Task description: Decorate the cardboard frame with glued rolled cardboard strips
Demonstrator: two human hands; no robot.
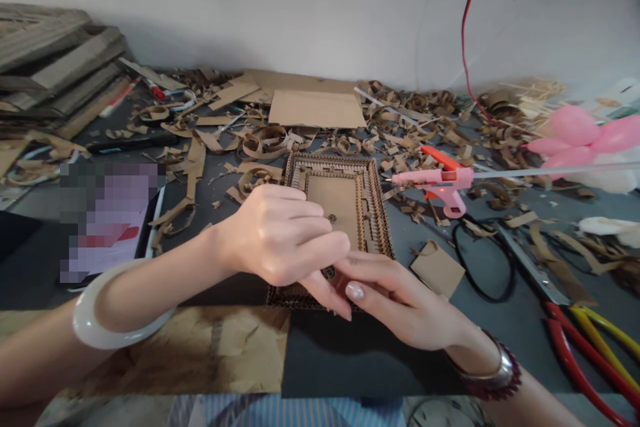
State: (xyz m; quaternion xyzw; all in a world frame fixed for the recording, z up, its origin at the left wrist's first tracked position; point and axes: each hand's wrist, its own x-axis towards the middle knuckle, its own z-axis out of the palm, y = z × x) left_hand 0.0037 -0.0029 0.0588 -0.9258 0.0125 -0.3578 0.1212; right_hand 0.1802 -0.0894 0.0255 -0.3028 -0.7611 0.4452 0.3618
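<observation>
A rectangular cardboard piece [383, 213] with stacked corrugated edging lies on the dark work surface, and small dark rolled pieces show on its inner panel. My left hand [285, 233], with a white bangle at the wrist, is curled above its lower left part. Its fingers are bent and the thumb points down to the right. Against it, from the lower right, comes my right hand [400, 300], its thumb and fingers drawn together. The two hands meet at the fingertips. Whatever sits between them is hidden by the fingers.
Right of the piece lies a pink glue gun [440, 183] with a long glue stick. Large scissors [560, 320] with red and yellow handles rest at far right. A phone [120, 227] leans at left. Cardboard scraps [195, 160] litter the back, beside a flat cardboard sheet [317, 109].
</observation>
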